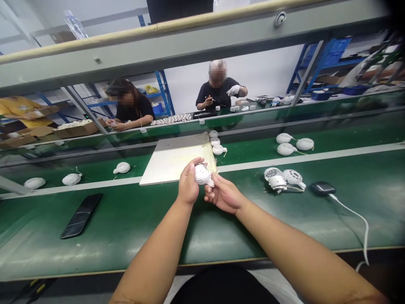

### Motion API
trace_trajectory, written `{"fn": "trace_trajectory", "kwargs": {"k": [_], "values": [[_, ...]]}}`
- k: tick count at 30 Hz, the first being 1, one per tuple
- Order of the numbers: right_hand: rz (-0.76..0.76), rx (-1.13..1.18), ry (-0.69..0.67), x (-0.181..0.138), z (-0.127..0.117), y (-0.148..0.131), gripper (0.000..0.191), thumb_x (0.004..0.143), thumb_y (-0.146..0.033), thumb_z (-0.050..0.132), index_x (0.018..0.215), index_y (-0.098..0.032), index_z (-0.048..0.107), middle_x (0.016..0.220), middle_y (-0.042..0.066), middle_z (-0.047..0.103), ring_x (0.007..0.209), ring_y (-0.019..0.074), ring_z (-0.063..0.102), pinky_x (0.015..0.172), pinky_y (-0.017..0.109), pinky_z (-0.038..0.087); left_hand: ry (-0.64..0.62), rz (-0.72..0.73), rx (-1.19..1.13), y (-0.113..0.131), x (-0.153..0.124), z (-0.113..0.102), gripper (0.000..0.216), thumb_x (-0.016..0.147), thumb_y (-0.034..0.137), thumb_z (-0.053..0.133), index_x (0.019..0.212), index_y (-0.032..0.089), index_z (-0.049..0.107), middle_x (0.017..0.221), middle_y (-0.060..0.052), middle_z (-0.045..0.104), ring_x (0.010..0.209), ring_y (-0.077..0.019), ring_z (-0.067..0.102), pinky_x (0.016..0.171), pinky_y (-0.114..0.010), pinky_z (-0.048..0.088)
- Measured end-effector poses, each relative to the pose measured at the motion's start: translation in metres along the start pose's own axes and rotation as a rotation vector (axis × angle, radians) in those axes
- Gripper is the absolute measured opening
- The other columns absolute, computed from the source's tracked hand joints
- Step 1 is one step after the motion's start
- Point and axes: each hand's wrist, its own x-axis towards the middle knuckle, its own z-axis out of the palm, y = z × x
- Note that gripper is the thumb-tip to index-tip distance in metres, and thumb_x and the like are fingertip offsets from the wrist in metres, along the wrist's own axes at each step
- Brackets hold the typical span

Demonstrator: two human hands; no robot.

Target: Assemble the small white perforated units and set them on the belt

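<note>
While both hands' fingers (193, 164) clasp a white plastic housing (202, 174), a cardboard box (77, 130) holds white parts (71, 123)

A plastic housing (202, 174) sits between the person's left hand (189, 184) and right hand (224, 195), just before a flat board (175, 162) lying on the conveyor tabletop (126, 249). Left of the hands lies a smartphone (81, 215). To the right lies a cluster of housing parts (283, 179), then a corded device (322, 188). More housings (215, 141) sit just behind the board's right edge. Beyond an overhead rail (190, 46), a co-worker (134, 114) and a second co-worker (215, 93) sit at another bench, before shelving (322, 63).
</note>
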Motion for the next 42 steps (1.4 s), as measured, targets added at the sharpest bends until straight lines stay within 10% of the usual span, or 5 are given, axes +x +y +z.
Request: {"fn": "trace_trajectory", "kwargs": {"k": [4, 9, 27, 33, 42], "values": [[0.059, -0.363, 0.04, 0.004, -0.019, -0.006, 0.04, 0.086, -0.055, 0.066, 0.107, -0.024, 0.051, 0.096, 0.004, 0.069, 0.07, 0.0153, 0.066, 0.076, 0.037, 0.055, 0.062, -0.094, 0.032, -0.001, 0.0, -0.013, 0.05, 0.094, 0.059, 0.048, 0.096, 0.014, 0.07, 0.088, -0.009, 0.073, 0.069, -0.0177, 0.067, 0.061, -0.027, 0.052], [-0.45, -0.575, 0.472, 0.018, -0.032, -0.012, 0.036, 0.091, -0.058, 0.056, 0.105, -0.024, 0.056, 0.114, 0.005, 0.065, 0.092, 0.0167, 0.065, 0.086, 0.035, 0.054, -0.108, -0.191, -0.024, -0.009, -0.006, -0.005, 0.049, 0.093, 0.057, 0.054, 0.098, 0.013, 0.074, 0.093, -0.011, 0.075, 0.08, -0.02, 0.07, 0.074, -0.031, 0.054], [-0.49, -0.689, 0.436, 0.012, -0.016, 0.01, 0.048, 0.096, -0.062, 0.04, 0.114, -0.023, 0.06, 0.107, 0.006, 0.069, 0.104, 0.0219, 0.064, 0.098, 0.038, 0.049, -0.227, -0.041, 0.039, -0.014, -0.019, 0.015, 0.047, 0.098, 0.054, 0.047, 0.08, 0.017, 0.071, 0.098, -0.009, 0.072, 0.102, -0.0216, 0.065, 0.097, -0.036, 0.048], [-0.22, -0.944, 0.226, 0.005, -0.024, -0.013, 0.048, 0.089, -0.055, 0.059, 0.125, -0.023, 0.059, 0.101, 0.006, 0.07, 0.084, 0.0218, 0.066, 0.078, 0.038, 0.053, -0.134, 0.075, 0.202, -0.007, -0.009, -0.005, 0.049, 0.094, 0.06, 0.049, 0.117, 0.021, 0.067, 0.128, -0.011, 0.062, 0.121, -0.0243, 0.057, 0.105, -0.036, 0.045], [-0.786, -1.51, 0.155, -0.003, -0.026, -0.032, 0.059, 0.079, -0.042, 0.073, 0.134, -0.027, 0.054, 0.142, 0.011, 0.054, 0.133, 0.0336, 0.046, 0.115, 0.056, 0.031, -0.421, -0.185, 0.168, -0.008, 0.005, -0.025, 0.069, 0.076, 0.048, 0.08, 0.133, 0.016, 0.056, 0.126, -0.014, 0.063, 0.11, -0.027, 0.062, 0.095, -0.036, 0.05]]}}
